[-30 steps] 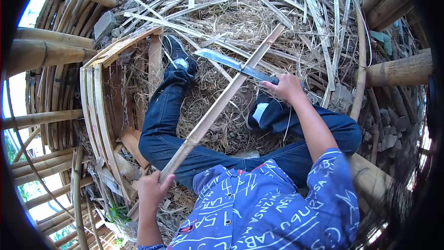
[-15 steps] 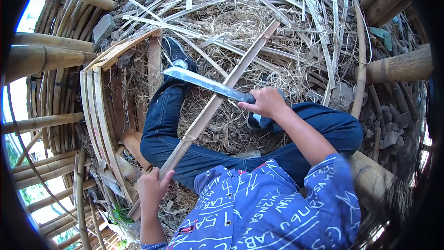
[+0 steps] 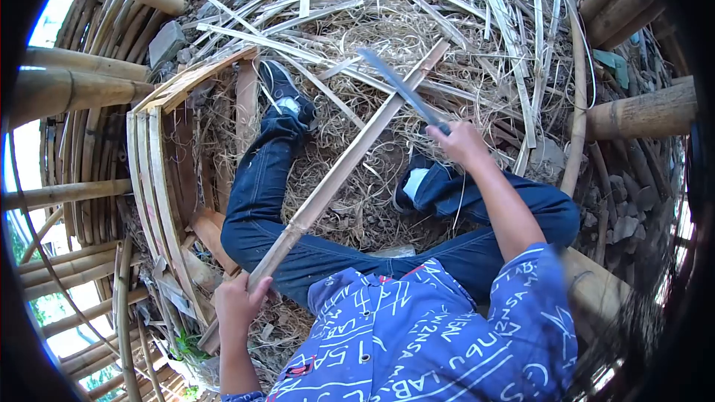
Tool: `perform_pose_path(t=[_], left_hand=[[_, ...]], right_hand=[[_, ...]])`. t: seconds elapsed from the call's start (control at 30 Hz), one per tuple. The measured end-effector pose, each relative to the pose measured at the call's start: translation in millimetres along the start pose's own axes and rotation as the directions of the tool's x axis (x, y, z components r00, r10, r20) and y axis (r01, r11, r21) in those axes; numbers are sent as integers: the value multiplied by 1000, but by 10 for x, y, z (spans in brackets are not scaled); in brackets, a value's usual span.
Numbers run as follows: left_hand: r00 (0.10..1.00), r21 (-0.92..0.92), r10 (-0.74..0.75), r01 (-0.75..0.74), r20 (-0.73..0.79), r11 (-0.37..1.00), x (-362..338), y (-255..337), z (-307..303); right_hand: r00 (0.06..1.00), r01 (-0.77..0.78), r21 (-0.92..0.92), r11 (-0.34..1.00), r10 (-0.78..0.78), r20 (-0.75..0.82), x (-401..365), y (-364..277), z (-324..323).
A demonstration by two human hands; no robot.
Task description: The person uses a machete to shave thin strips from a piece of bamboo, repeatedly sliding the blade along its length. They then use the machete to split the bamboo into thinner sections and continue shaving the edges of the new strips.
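Observation:
A long split bamboo strip point(image 3: 335, 179) slants from the lower left to the upper middle, over my bent left leg. My left hand point(image 3: 240, 301) is wrapped round its lower end. In my right hand point(image 3: 460, 141) is the handle of a machete point(image 3: 402, 88), whose blade points up and to the left and crosses the strip near its far end. The blade is slightly blurred, and whether it touches the strip I cannot tell. My fingers hide most of the handle.
Curved wooden slats point(image 3: 156, 171) stand at the left beside my shoe point(image 3: 287, 97). Thin bamboo strips point(image 3: 514, 30) and shavings cover the ground ahead. Thick bamboo poles point(image 3: 640, 113) jut in from both sides, and stones point(image 3: 625, 227) lie at the right.
The machete has moved up and right along the strip towards its far end, its blade now steeper. My right hand has shifted right and slightly up. My left hand has barely moved.

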State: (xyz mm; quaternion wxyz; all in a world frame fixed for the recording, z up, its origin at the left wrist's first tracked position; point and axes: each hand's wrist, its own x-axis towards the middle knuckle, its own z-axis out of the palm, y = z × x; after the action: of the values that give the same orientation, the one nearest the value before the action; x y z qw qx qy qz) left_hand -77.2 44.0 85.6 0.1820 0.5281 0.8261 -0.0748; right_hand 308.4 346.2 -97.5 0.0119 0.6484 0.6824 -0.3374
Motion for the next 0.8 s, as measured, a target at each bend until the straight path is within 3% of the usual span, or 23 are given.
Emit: perform_pose_path(t=[0.17,0.27,0.33,0.43,0.53,0.57,0.73,0.8], left_hand=[[1000,95,19,-17,-18,995,57,-49,-8],[1000,91,12,-11,-17,996,50,-8,-6],[1000,82,7,-6,-13,997,22,-9,11],[999,29,23,-24,27,999,3,-30,37],[999,7,20,-21,42,1000,-51,26,-24],[998,-3,13,-13,58,1000,-60,81,-57],[997,-45,-11,15,74,999,-56,60,-30],[998,-42,3,-1,61,999,-46,60,-20]], right_hand=[[973,184,105,977,-196,120,-379,-329,273],[956,209,212,955,-245,159,-466,-405,365],[959,224,181,958,-250,137,-401,-348,425],[966,257,-152,954,-251,57,-240,-227,344],[993,121,-48,992,-120,21,-90,-133,204],[993,52,-6,999,-51,102,-48,-118,108],[995,43,-74,996,-36,92,42,-88,121],[995,99,-72,993,-96,35,-7,-141,108]])
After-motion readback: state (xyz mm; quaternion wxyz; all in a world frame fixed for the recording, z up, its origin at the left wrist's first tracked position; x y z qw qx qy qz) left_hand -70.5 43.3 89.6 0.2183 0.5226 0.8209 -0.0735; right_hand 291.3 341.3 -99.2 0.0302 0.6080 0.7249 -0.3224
